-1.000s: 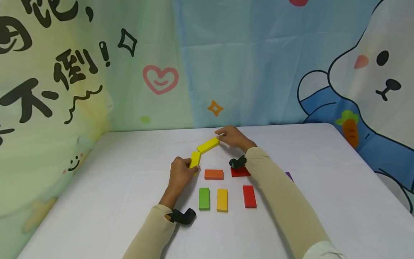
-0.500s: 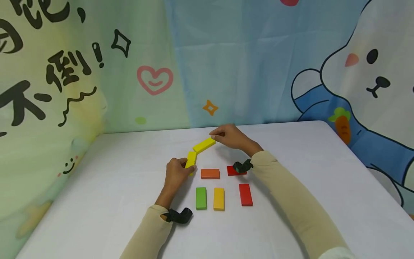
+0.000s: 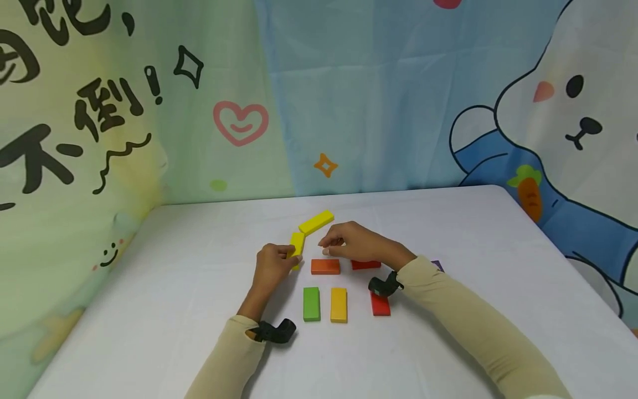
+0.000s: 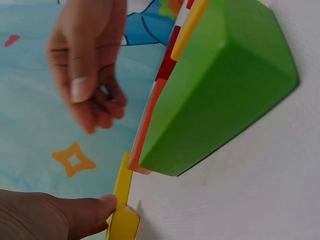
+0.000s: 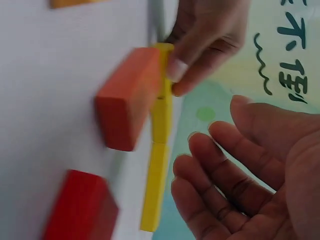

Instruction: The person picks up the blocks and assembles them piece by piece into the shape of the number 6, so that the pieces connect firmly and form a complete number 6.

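My left hand (image 3: 269, 269) pinches the nearer yellow block (image 3: 298, 240) between thumb and fingers. A second yellow block (image 3: 317, 222) lies at an angle beyond it, their ends close together. In the right wrist view, the yellow pieces (image 5: 155, 185) appear as a row running away from the left hand (image 5: 210, 45). My right hand (image 3: 356, 242) is empty, its fingers loosely bent, just beyond an orange block (image 3: 325, 267). The right wrist view shows its fingers (image 5: 227, 170) apart from the blocks. The right hand partly covers a red block (image 3: 366, 265).
Nearer on the white table (image 3: 149, 310) lie a green block (image 3: 311, 304), an amber block (image 3: 339, 305) and another red block (image 3: 381, 306), partly behind the wrist camera. A purple piece (image 3: 437, 265) peeks out past the right sleeve. A printed cloth (image 3: 349, 100) hangs behind.
My right hand has left the far end of the angled yellow block and come nearer, toward the orange block. The left hand keeps its grip on the nearer yellow block.
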`<state>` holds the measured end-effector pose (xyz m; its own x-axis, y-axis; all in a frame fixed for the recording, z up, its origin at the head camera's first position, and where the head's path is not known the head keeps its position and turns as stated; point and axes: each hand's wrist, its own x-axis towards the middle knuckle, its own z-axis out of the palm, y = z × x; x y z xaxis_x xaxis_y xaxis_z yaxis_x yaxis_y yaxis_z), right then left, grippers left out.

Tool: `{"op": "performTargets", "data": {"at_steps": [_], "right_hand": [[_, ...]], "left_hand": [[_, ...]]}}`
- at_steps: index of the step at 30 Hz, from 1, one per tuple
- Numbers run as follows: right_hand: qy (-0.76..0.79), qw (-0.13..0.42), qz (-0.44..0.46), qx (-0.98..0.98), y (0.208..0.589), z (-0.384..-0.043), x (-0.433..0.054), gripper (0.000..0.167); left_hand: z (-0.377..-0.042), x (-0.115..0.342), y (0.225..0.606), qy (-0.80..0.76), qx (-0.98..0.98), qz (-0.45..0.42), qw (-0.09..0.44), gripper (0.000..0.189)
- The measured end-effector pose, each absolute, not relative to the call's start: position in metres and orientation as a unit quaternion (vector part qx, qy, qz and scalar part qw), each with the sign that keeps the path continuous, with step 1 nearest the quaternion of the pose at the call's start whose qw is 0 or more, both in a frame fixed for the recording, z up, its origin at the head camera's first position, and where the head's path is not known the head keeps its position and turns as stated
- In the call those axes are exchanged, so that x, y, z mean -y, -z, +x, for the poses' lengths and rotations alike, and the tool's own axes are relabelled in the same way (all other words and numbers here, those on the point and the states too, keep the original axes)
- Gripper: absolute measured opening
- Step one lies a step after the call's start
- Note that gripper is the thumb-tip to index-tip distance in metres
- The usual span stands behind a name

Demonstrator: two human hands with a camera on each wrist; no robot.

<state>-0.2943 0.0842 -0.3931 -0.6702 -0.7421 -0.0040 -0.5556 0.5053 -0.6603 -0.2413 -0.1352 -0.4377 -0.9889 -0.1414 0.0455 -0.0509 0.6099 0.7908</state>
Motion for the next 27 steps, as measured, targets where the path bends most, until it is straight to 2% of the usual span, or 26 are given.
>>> {"op": "performTargets", "data": {"at_steps": [9,17,27], "right_hand": [[0.316,0.162,-0.381,-0.854,0.407,-0.285,-0.087,0.027],[0.322,0.170,-0.377,-0.852,0.410,-0.282,-0.088,0.033],[0.255,0.181,-0.373,-0.873,0.414,-0.284,-0.082,0.041]], "left_hand": [[-0.240,0.136,0.437,0.448,0.891,0.065,0.043,0.031],[-0.242,0.138,0.436,0.444,0.892,0.055,0.058,0.029],[-0.243,0.139,0.437,0.449,0.891,0.052,0.050,0.028]]}}
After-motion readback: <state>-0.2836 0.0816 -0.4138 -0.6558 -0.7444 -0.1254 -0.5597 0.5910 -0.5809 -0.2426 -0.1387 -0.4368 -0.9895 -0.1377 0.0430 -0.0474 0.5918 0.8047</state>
